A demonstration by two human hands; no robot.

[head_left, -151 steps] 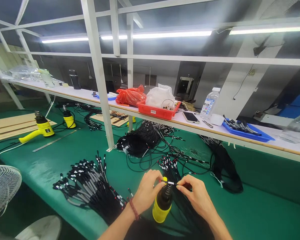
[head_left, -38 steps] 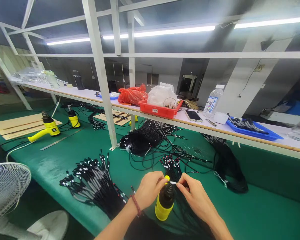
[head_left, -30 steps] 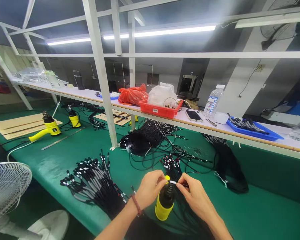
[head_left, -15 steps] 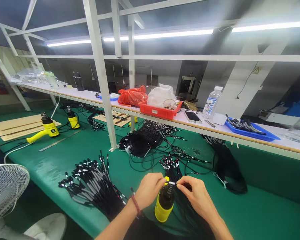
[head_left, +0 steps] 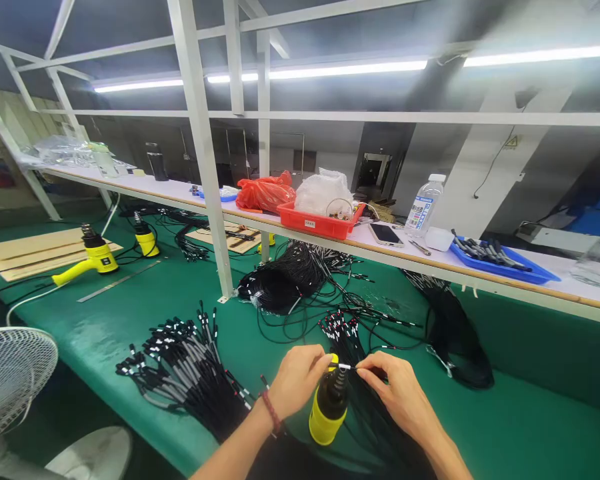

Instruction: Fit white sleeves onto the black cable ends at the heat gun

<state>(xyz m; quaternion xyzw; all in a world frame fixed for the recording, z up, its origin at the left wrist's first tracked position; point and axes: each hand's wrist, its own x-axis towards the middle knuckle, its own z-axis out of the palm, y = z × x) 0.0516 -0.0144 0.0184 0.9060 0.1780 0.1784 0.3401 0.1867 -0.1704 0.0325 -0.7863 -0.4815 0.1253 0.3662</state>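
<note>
A thin black cable (head_left: 345, 367) with a white sleeve on it stretches level between my two hands. My left hand (head_left: 300, 379) pinches its left end, a dark bracelet round the wrist. On the other side, my right hand (head_left: 393, 383) pinches the cable between thumb and forefinger. Right beneath the white sleeve, the nozzle of a yellow and black heat gun (head_left: 329, 413) points up; whether the cable touches it I cannot tell. Behind it lies a bundle of black cables with red and white ends (head_left: 347, 333). A thick bundle with grey sleeves (head_left: 190, 367) lies to the left.
Two more heat guns (head_left: 100, 257) stand at the left of the green table (head_left: 115, 327). Black cable coils (head_left: 285, 280) lie under the shelf (head_left: 260, 220), which bears a red tray (head_left: 315, 223), a phone (head_left: 385, 234), a bottle (head_left: 424, 207) and a blue tray (head_left: 537, 272). A fan (head_left: 15, 373) stands lower left.
My right hand has shifted slightly to the right, with a little more of the cable showing between my hands. The heat gun has stayed in place.
</note>
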